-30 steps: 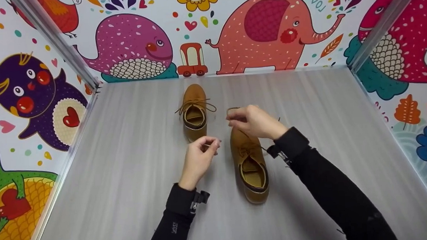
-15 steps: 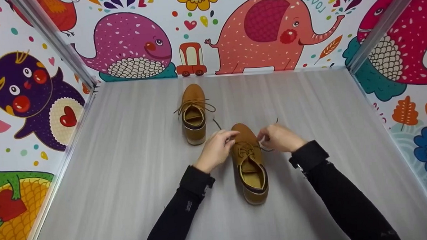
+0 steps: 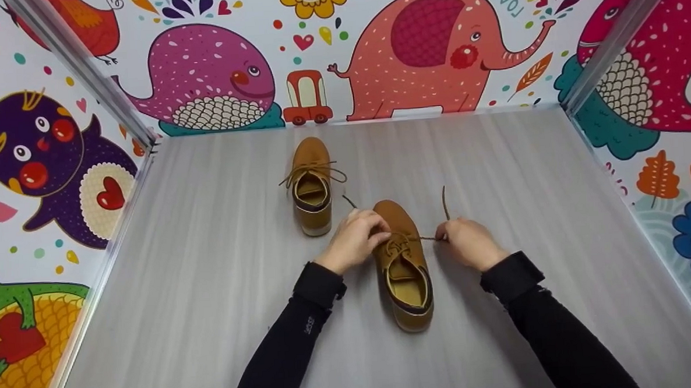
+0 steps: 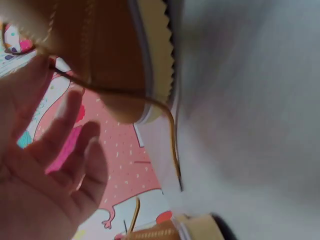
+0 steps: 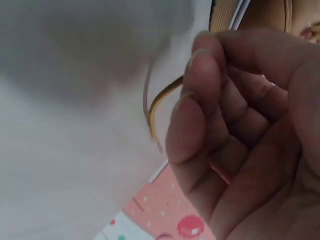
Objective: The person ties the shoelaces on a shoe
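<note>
Two tan lace-up shoes stand on the floor in the head view, toes toward the far wall. The nearer right-hand shoe (image 3: 394,215) lies between my hands. At its left side my left hand (image 3: 356,240) pinches a brown shoelace (image 4: 120,92) between thumb and forefinger, its other fingers loosely bent. That lace's free end hangs past the sole in the left wrist view. Off the shoe's right side, my right hand (image 3: 471,244) pinches the other lace (image 3: 445,202), a stretch of which runs taut from the eyelets. In the right wrist view its free end (image 5: 159,102) curves beyond the fingertips.
The other shoe (image 3: 312,186) stands farther back on the left, its laces tied in a bow. Grey wood-grain floor (image 3: 209,281) surrounds both shoes. Walls printed with cartoon animals, such as an elephant (image 3: 427,56), enclose the back and sides, with metal posts (image 3: 619,42) in the corners.
My left hand came forward and right to the near shoe, then stayed there. My right hand moved from above the toe to the shoe's right side, drawing its lace outward and straight.
</note>
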The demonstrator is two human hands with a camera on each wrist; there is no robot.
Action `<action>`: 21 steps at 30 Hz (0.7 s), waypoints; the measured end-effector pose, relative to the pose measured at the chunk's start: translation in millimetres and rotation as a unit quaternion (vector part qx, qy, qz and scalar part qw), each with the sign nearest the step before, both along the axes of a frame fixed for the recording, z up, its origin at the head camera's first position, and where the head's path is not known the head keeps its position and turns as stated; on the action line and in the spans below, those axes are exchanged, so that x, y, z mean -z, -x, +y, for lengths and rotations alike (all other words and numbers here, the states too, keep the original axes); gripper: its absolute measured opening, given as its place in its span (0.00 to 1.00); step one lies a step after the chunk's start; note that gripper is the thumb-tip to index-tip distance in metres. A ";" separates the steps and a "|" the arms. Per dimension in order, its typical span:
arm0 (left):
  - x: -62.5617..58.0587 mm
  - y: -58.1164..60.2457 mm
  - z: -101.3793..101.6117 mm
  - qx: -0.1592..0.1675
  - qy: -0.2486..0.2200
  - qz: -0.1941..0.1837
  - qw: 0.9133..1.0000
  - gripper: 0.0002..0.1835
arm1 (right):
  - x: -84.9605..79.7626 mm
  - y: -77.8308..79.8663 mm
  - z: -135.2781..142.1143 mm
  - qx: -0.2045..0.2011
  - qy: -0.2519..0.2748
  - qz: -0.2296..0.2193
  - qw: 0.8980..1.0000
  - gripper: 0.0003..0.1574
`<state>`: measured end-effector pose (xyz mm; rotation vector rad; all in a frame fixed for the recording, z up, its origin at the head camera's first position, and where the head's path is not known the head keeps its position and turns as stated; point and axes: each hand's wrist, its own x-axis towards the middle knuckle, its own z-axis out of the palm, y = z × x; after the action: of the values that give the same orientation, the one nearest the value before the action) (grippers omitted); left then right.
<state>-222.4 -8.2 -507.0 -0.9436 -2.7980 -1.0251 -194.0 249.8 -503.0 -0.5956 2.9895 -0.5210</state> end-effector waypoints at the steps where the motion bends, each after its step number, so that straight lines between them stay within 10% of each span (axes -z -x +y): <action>1: -0.9 -0.9 -1.8 0.000 -0.004 -0.002 1.000 0.05 | -2.1 0.7 4.4 0.003 0.000 0.008 1.000 0.03; 10: -15.6 -11.1 -26.4 0.029 -0.018 -0.108 0.994 0.04 | -29.1 2.8 49.9 0.032 0.016 0.051 0.998 0.03; 21: -26.5 -23.2 -57.8 0.040 0.019 -0.139 0.989 0.05 | -46.6 -13.9 77.1 0.021 -0.013 -0.007 1.000 0.05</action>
<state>-199.2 -66.1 -480.4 -0.9953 -3.0347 -1.2034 -180.1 326.9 -456.4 -0.5270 2.9967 -0.4851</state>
